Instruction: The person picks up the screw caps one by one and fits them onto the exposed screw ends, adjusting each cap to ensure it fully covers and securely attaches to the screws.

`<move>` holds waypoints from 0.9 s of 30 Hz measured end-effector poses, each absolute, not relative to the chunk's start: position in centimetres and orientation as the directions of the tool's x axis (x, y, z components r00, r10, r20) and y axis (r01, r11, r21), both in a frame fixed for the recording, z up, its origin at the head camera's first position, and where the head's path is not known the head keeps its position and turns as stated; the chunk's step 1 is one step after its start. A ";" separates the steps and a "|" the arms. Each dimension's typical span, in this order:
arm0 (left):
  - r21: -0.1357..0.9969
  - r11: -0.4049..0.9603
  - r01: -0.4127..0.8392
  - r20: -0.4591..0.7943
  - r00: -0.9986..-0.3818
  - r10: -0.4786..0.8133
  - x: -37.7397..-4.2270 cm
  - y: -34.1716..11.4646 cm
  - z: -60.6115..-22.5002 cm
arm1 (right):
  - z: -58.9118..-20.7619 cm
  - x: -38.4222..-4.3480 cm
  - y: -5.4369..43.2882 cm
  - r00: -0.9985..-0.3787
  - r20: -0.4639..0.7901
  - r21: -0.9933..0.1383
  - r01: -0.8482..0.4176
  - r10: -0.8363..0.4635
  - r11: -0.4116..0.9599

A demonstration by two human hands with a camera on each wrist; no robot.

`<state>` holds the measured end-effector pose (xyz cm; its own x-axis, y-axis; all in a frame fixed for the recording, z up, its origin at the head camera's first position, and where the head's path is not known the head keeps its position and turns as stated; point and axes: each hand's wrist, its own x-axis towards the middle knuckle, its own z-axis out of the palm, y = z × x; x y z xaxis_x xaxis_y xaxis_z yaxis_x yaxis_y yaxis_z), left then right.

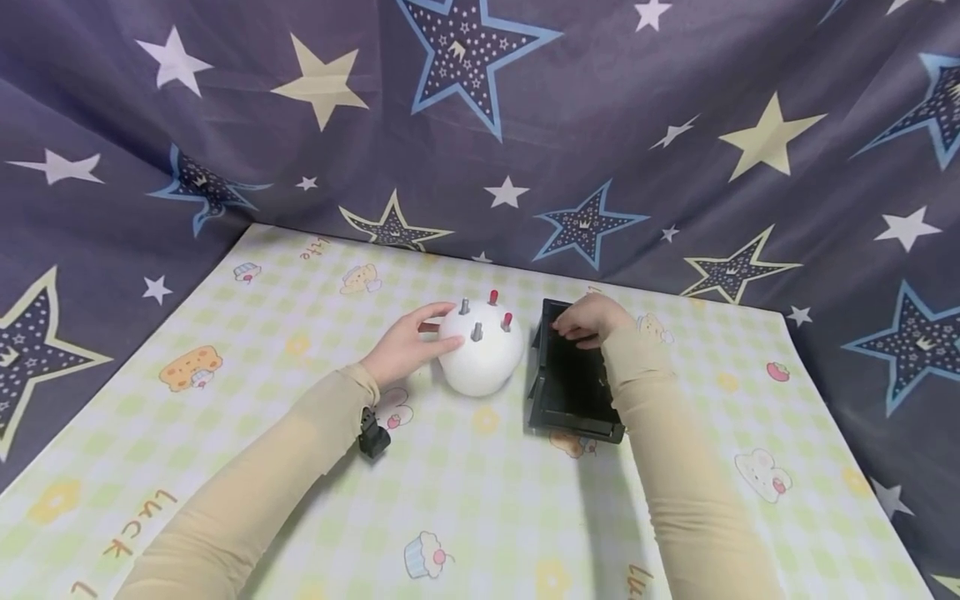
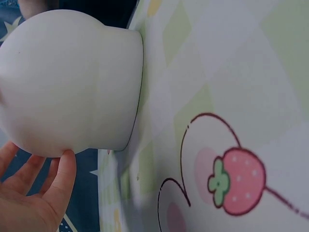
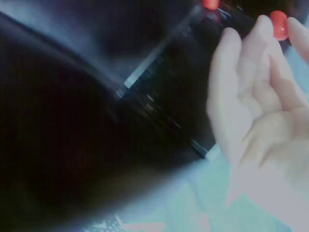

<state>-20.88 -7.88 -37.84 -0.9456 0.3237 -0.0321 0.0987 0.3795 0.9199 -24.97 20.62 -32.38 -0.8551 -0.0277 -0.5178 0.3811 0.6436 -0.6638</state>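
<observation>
Nearest you, across the bottom of the frame, spread the checked table (image 1: 480,475), flat and printed. At the centre sat the white dome (image 1: 480,367), your left hand (image 1: 405,346) holding its left side between thumb and spread fingers. It looked light, hard and slick, apt to slide; its straight-walled base seemed the steadiest place to hold. Slim grey pegs (image 1: 477,332) and red pegs (image 1: 507,322) stood on its rounded top. Right of centre lay the black tray (image 1: 573,428), rectangular and rigid. At its upper end, your right hand (image 1: 596,317) pinched a small red piece (image 3: 279,25), glossy, probably stiff, best taken by its rounded sides. Beyond, creased starry cloth (image 1: 450,167) filled the top.
</observation>
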 end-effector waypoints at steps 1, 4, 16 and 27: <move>0.920 0.380 0.101 -0.029 -0.946 0.322 -20.9 -7.9 -37.8 | -31.9 -25.0 20.6 -0.859 -0.510 -0.675 0.373 -0.037 0.636; 0.919 0.379 0.104 -0.026 -0.947 0.322 -21.1 -8.0 -37.8 | -30.6 -25.0 20.6 -0.874 -0.484 -0.711 0.357 -0.053 0.606; 0.920 0.382 0.088 -0.042 -0.947 0.318 -21.2 -8.1 -38.2 | -30.4 -25.0 20.1 -0.913 -0.385 -0.877 0.318 -0.131 0.360; 0.917 0.386 0.100 -0.029 -0.948 0.315 -21.1 -8.0 -38.2 | -31.3 -24.9 19.7 -0.953 -0.244 -0.969 0.232 -0.182 0.084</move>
<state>-21.15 -8.02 -38.22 -0.9485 0.3155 -0.0287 0.1005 0.3856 0.9172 -24.90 19.73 -31.33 -0.9527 -0.1818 -0.2437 0.2320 0.0836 -0.9691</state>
